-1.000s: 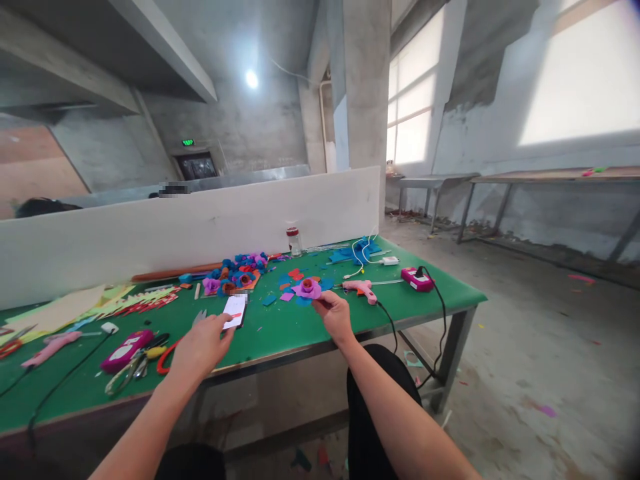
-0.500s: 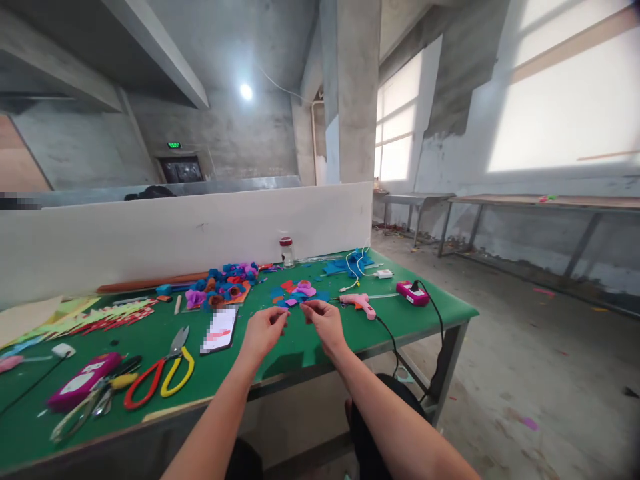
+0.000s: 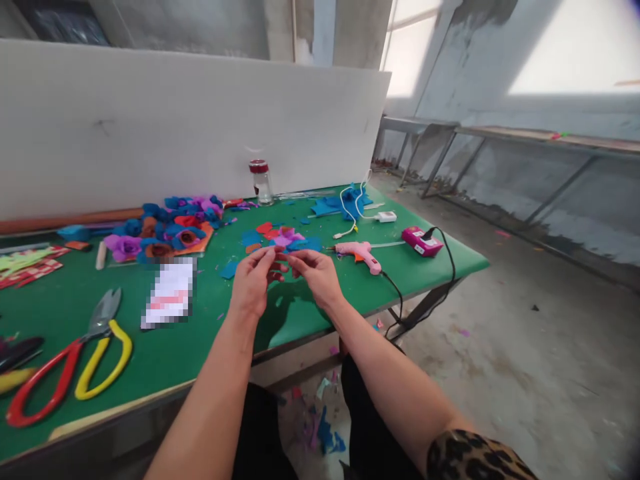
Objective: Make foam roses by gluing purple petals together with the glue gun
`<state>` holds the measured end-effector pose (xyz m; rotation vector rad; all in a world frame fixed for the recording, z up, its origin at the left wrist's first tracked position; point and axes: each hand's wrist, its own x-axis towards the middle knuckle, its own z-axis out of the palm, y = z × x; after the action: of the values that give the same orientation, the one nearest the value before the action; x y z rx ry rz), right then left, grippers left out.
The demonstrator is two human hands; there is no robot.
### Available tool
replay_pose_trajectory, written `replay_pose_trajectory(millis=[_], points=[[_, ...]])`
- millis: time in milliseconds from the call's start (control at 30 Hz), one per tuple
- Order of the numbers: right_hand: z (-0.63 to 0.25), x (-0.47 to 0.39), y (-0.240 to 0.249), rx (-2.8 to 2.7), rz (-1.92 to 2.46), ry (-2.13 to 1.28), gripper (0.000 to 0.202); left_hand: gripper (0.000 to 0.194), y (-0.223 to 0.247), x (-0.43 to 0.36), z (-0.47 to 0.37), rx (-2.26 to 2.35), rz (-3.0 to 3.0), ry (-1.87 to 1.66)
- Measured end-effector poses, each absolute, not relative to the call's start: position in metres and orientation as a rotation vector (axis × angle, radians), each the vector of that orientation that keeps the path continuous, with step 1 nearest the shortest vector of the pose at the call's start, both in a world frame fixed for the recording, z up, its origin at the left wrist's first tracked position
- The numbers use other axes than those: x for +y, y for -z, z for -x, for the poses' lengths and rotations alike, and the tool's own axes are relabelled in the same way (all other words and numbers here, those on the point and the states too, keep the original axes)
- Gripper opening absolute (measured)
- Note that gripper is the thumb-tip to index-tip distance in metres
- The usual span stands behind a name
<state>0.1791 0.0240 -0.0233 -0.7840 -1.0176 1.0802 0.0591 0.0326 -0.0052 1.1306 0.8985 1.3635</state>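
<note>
Well beyond left hand (image 3: 253,277), red-lidded clear jar (image 3: 261,184), contents unclear

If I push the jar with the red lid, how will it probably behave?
The jar looks clear and rigid, perhaps glass, so it may be fragile. It stands upright, taller than wide, so a high push might tip it. Its round body would likely roll once down.

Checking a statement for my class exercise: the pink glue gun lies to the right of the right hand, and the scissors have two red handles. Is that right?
Not quite: the scissors have one red handle and one yellow handle, as the head view shows. The pink glue gun does lie to the right of the right hand.
</note>
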Motion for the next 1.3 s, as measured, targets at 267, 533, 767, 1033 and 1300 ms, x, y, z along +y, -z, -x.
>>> replay_pose_trajectory(millis=[267,533,767,1033,1300], points=[[-0.167,0.016,0.024,-1.021,0.732,-1.218,0.026,0.026,0.008,0.011,-0.046,0.863,-1.172,-1.316],[-0.169,0.009,0.027,-1.164,0.729,-1.210,0.025,0.028,0.012,-0.004,-0.040,0.897,-1.191,-1.339],[-0.170,0.007,0.034,-1.262,0.723,-1.154,0.027,0.026,0.013,-0.003,-0.041,0.858,-1.136,-1.314],[-0.178,0.002,0.042,-1.429,0.766,-1.179,0.019,0.023,0.009,-0.007,-0.046,0.821,-1.100,-1.461],[-0.173,0.004,0.040,-1.385,0.755,-1.137,0.018,0.019,0.011,-0.006,-0.030,0.951,-1.531,-1.449]])
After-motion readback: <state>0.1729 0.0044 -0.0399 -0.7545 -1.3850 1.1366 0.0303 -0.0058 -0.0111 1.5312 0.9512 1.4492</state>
